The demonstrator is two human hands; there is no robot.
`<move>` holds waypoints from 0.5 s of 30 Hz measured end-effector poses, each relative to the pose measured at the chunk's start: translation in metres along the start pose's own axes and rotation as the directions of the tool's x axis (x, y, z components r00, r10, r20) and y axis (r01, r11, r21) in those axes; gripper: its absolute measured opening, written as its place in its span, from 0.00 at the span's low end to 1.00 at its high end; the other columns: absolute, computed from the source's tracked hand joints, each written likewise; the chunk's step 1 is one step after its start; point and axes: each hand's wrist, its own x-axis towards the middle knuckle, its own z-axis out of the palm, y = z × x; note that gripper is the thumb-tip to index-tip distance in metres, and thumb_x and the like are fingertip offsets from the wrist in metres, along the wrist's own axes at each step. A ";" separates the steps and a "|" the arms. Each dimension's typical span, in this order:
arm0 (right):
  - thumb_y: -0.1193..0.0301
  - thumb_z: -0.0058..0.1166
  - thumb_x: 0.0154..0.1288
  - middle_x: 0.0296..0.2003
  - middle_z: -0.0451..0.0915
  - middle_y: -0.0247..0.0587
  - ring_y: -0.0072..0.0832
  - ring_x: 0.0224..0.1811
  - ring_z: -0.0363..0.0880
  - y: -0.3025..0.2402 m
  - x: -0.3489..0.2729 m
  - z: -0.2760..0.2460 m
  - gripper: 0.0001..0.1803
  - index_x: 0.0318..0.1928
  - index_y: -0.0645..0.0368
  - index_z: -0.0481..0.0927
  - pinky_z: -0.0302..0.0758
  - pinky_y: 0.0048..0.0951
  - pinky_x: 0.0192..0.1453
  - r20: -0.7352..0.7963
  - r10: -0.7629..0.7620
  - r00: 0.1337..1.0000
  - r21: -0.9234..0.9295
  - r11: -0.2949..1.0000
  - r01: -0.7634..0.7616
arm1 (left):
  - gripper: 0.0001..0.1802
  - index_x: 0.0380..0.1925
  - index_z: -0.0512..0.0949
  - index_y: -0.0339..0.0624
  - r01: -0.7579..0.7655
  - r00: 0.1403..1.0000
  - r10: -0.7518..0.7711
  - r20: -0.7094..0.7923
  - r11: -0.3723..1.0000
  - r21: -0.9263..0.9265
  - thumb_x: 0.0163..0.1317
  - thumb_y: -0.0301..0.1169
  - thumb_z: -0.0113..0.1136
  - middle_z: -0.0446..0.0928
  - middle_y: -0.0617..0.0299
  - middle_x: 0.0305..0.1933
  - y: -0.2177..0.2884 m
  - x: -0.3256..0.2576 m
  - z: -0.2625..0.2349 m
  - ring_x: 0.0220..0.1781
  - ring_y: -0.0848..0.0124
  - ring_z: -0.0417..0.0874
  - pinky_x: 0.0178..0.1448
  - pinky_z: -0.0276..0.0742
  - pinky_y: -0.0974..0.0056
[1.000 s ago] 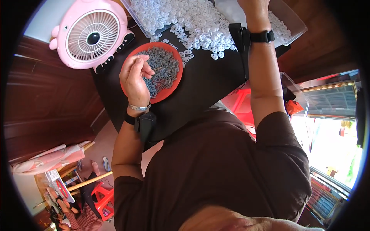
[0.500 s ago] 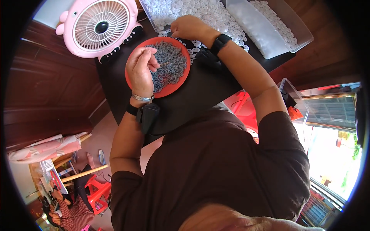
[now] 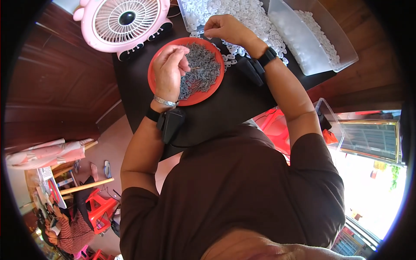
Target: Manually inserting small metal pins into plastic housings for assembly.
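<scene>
My left hand (image 3: 169, 71) is over the left side of a round orange-red plate (image 3: 152, 78), thumb and fingers pinched together. What is between its fingertips is too small to name. On the plate lies a heap of small grey screw-like pieces (image 3: 203, 65). Beyond the plate's far right edge, my right hand (image 3: 229, 29) is closed in a pinch beside loose white plastic pieces (image 3: 234, 47), small ovals with holes. Its fingertips are close to a small pale bit that I cannot make out clearly.
A pink fan (image 3: 125, 21) stands at the far left of the black table (image 3: 216, 115). White pieces fill a clear tub (image 3: 185, 19) at the back. A translucent bin (image 3: 299, 56) with more white pieces is at the right. Another person (image 3: 73, 232) sits at the lower left.
The whole view has shifted slightly. My right wrist has turned and its fingers show more, still near the white pieces. My left hand keeps its pinch over the plate.
</scene>
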 end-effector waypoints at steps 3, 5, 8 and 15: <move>0.69 0.60 0.58 0.29 0.78 0.27 0.13 0.31 0.73 -0.037 -0.013 0.003 0.09 0.37 0.60 0.80 0.70 0.16 0.35 0.088 -0.021 0.996 0.405 0.914 -0.017 | 0.12 0.37 0.76 0.38 0.080 0.994 -0.086 0.071 0.993 0.085 0.64 0.34 0.47 0.73 0.66 0.24 0.000 0.000 0.001 0.23 0.77 0.73 0.27 0.64 0.75; 0.70 0.60 0.58 0.29 0.79 0.27 0.12 0.31 0.73 -0.046 -0.016 0.009 0.09 0.37 0.61 0.80 0.70 0.16 0.35 0.141 -0.064 0.988 0.453 0.891 -0.007 | 0.12 0.38 0.75 0.39 0.110 0.988 -0.117 0.102 0.991 0.073 0.64 0.34 0.47 0.73 0.66 0.25 -0.001 -0.001 0.003 0.24 0.78 0.73 0.27 0.64 0.75; 0.70 0.60 0.59 0.30 0.79 0.28 0.13 0.33 0.73 -0.061 -0.021 0.009 0.09 0.38 0.62 0.81 0.70 0.15 0.37 0.173 -0.099 0.980 0.449 0.894 0.011 | 0.09 0.34 0.72 0.41 0.104 0.979 -0.125 0.161 0.986 0.131 0.63 0.35 0.47 0.72 0.66 0.24 0.001 -0.001 0.003 0.24 0.78 0.73 0.27 0.64 0.75; 0.71 0.59 0.60 0.30 0.80 0.30 0.14 0.35 0.75 -0.065 -0.025 0.020 0.09 0.37 0.64 0.81 0.72 0.17 0.40 0.053 -0.146 0.988 0.410 0.905 0.112 | 0.09 0.30 0.73 0.41 0.087 0.975 -0.123 0.187 0.978 0.190 0.62 0.35 0.48 0.71 0.67 0.21 0.001 0.002 0.000 0.21 0.78 0.71 0.24 0.63 0.75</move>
